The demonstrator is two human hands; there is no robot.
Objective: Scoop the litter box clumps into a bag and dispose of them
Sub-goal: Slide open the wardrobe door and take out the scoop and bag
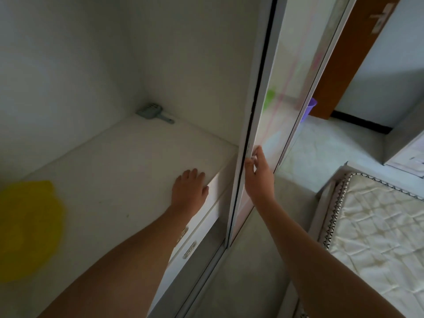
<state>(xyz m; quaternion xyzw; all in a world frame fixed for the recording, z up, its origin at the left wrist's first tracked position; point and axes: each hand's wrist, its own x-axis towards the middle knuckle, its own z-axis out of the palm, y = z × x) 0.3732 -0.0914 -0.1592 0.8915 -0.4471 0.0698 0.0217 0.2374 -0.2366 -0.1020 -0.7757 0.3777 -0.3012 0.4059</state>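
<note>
Right hand (259, 177) — on door edge (255, 125)

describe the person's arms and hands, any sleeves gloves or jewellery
The left hand and right hand wear no gloves. Behind them both arms are bare as far as the frame shows, with no sleeves and no watch or bracelet at the wrists. Rings cannot be ruled out, as the picture is too blurred.

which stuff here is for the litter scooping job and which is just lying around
For the job: grey slotted plastic scoop in the back corner of the white shelf; white sliding door, gripped by the right hand.
Lying about: blurred yellow round thing, purple plastic basket, quilted cream mattress.
</note>
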